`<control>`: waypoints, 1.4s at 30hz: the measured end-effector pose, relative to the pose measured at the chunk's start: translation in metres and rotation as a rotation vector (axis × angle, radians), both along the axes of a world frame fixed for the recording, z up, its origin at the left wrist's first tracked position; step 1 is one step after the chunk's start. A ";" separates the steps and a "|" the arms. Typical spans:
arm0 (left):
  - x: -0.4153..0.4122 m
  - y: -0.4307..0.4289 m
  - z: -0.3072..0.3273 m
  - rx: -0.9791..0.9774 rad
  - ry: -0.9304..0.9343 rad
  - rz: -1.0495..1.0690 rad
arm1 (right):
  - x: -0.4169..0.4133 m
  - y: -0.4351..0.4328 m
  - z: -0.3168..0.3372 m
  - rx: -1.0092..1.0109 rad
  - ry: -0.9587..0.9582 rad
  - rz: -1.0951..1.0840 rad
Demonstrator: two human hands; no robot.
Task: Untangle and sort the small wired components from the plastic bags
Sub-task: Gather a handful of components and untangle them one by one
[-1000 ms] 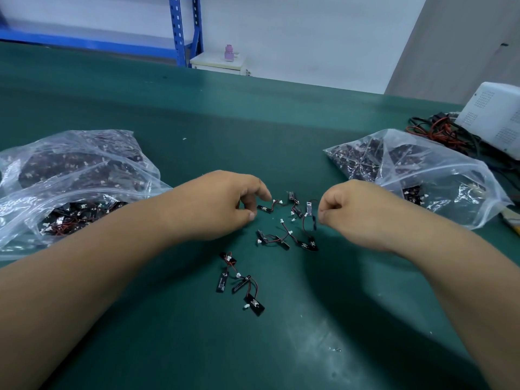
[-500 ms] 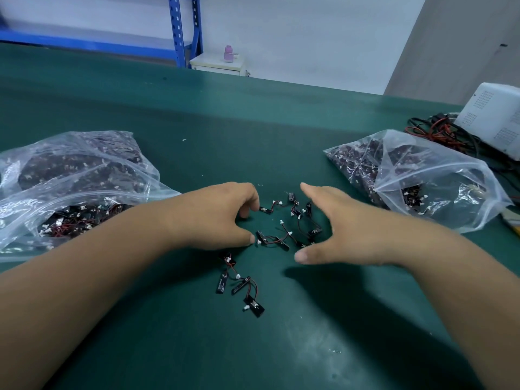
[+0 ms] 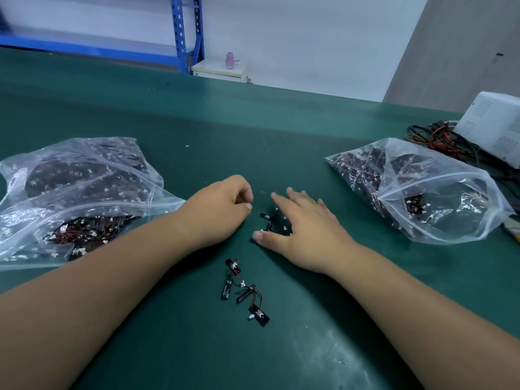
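A small tangle of black wired components [image 3: 269,221] with white connectors lies on the green mat. My right hand [image 3: 302,223] lies flat over it with straight fingers, hiding most of the pieces. My left hand [image 3: 222,208] rests just left of the tangle with curled fingers; nothing shows in its grip. Nearer to me, a separate group of several black components [image 3: 243,291] with red wires lies loose. A clear plastic bag [image 3: 76,192] full of components sits at the left, a second bag [image 3: 422,190] at the right.
A white perforated device [image 3: 495,122] stands at the far right with red and black cables [image 3: 439,139] beside it. The green mat [image 3: 253,130] stretches back to the table's far edge. Blue shelving [image 3: 185,32] stands beyond it.
My right hand went from a fist to spread fingers, then came down flat onto the tangle. My left hand drew back slightly to the left, fingers still curled.
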State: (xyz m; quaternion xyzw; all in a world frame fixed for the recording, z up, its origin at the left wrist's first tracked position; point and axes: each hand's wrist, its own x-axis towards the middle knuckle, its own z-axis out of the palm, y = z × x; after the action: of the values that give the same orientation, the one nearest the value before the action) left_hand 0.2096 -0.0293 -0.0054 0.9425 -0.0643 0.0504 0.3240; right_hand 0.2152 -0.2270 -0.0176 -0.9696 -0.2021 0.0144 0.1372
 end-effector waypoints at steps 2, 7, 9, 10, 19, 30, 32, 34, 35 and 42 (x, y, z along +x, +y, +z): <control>-0.001 -0.002 -0.003 -0.031 -0.028 0.030 | 0.009 0.004 0.000 0.011 -0.028 0.039; -0.004 -0.004 -0.007 -0.021 -0.063 0.028 | 0.026 0.000 0.004 0.112 -0.138 0.059; -0.005 -0.003 -0.007 -0.031 -0.065 0.018 | 0.024 -0.001 0.003 0.080 -0.190 0.015; -0.005 -0.003 -0.007 -0.031 -0.064 0.016 | 0.024 -0.002 0.002 0.059 -0.224 0.003; -0.008 -0.004 -0.008 0.064 -0.078 -0.004 | 0.023 -0.010 0.003 -0.082 -0.295 -0.071; -0.020 -0.011 0.003 0.068 -0.135 -0.233 | 0.012 -0.008 0.029 1.396 0.260 -0.467; -0.025 -0.017 0.010 0.087 -0.181 -0.288 | 0.012 -0.011 0.037 1.710 0.699 -0.550; -0.032 -0.024 0.016 0.102 -0.247 -0.321 | 0.010 -0.011 0.041 1.886 0.990 -0.557; -0.035 -0.028 0.018 0.109 -0.283 -0.336 | 0.008 -0.010 0.041 1.929 1.080 -0.545; -0.047 -0.038 0.028 0.063 -0.378 -0.301 | -0.010 0.008 0.051 1.845 1.229 -0.455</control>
State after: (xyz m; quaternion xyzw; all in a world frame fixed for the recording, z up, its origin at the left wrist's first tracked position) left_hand 0.1630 -0.0674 0.0224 0.9058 -0.2650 0.1752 0.2805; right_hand 0.2049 -0.2190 0.0334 -0.3407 0.1473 0.3086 0.8757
